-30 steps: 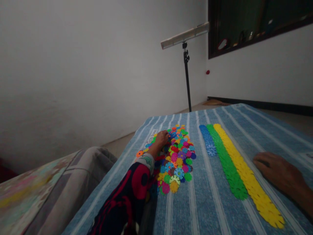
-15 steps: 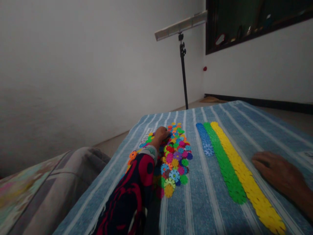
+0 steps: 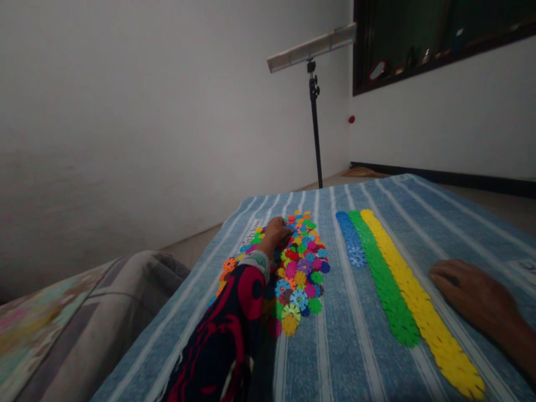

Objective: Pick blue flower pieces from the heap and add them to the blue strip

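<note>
A loose pile of many-coloured, notched plastic discs (image 3: 299,268) lies on the striped cloth. My left hand (image 3: 275,231) reaches into the pile's far part, its fingers drawn together among the discs; what they pinch, if anything, is hidden. To the right, overlapping discs form three rows: a short blue row (image 3: 350,239), a longer green row (image 3: 387,285) and the longest, a yellow row (image 3: 422,301). Right of the yellow row, my right hand (image 3: 473,290) rests on the cloth, fingers curled loosely together, with nothing visible in them.
A blue-and-white striped cloth (image 3: 330,357) covers the surface. Behind its far edge stands a black pole (image 3: 315,123) with a light panel (image 3: 312,49). Grey bunched fabric (image 3: 138,301) lies at the left, and a pale wall (image 3: 167,111) rises beyond.
My left hand shifts only slightly within the pile, its fingers changing pose a little. The disc rows look the same, and my right hand stays at its place.
</note>
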Demonstrator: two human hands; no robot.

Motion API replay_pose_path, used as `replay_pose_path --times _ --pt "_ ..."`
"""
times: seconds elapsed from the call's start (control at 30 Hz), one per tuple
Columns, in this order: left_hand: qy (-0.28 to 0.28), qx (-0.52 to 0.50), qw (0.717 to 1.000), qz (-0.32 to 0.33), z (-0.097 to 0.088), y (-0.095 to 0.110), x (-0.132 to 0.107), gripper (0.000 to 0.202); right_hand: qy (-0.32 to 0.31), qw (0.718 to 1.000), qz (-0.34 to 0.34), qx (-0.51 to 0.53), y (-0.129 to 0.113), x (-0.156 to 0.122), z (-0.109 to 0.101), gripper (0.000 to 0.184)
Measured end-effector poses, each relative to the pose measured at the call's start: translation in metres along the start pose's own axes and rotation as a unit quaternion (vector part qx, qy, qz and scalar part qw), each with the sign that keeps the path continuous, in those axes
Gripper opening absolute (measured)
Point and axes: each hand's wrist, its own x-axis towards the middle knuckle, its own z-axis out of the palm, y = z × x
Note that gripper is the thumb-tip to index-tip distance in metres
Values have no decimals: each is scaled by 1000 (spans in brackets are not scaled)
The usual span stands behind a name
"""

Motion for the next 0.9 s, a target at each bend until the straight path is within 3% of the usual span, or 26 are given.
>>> replay_pose_path --times 0.17,0.3,0.47,0.67,0.8,0.9 --pt "34 -58 998 -10 -6 -10 -8 15 2 1000 -10 7 -2 2 0 41" --pt "48 -95 994 -2 -15 -4 -18 16 13 1000 -14 4 -5 3 3 38" --pt "11 -141 988 67 -14 35 -48 14 25 1000 -16 -9 -9 5 4 36" --pt "-42 -100 974 199 8 93 -98 7 28 999 -18 -9 -9 6 5 34" --pt "-105 -124 959 232 30 114 -117 9 31 999 -14 -19 -11 7 4 31" --pt "-111 -105 959 238 43 121 -122 12 26 999 -16 -14 -13 8 2 30"
